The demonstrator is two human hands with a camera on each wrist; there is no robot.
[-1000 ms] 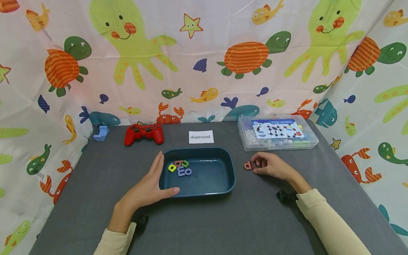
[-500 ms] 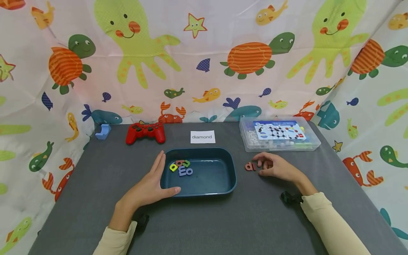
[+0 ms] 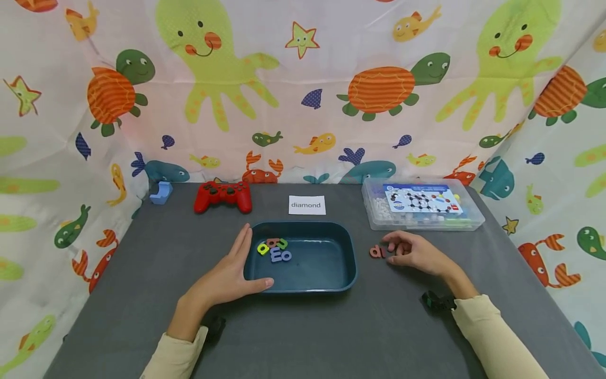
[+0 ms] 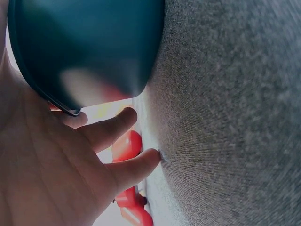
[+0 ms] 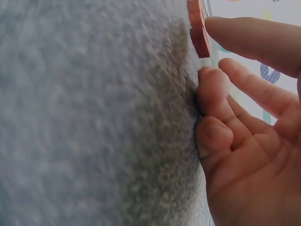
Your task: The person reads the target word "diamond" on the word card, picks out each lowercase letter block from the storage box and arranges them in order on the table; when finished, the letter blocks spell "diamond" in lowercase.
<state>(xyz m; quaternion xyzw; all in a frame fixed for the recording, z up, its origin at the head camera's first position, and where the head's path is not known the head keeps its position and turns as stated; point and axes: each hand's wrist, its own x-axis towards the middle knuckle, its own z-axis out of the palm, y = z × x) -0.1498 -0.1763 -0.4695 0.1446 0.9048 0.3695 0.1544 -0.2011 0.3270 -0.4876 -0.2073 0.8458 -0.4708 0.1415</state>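
Observation:
A dark blue tray (image 3: 322,271) stands mid-table with several small letters inside: a yellow "a" (image 3: 263,249), a purple "m" (image 3: 276,255), a purple "o" (image 3: 286,256), a green curved letter (image 3: 282,243) and a reddish letter (image 3: 272,242). Along its left side rests my left hand (image 3: 227,276), fingers straight at the far corner and thumb over the near rim. To the tray's right lie a reddish "d" (image 3: 375,252) and a thin reddish letter (image 3: 384,252). My right hand (image 3: 418,255) is just right of them, thumb and forefinger apart, a fingertip close by the reddish piece (image 5: 198,28) in the right wrist view.
Behind the tray lies a white card (image 3: 306,205) reading "diamond". A red game controller (image 3: 222,197) and a light blue block (image 3: 161,193) sit at the back left. At the back right is a clear plastic case (image 3: 423,204) of small parts. A patterned curtain (image 3: 293,116) hangs behind.
My right fingers, over the thin reddish letter a second ago, have loosened and drawn slightly right, uncovering it. The left hand stays at the tray. The head view has shifted a little.

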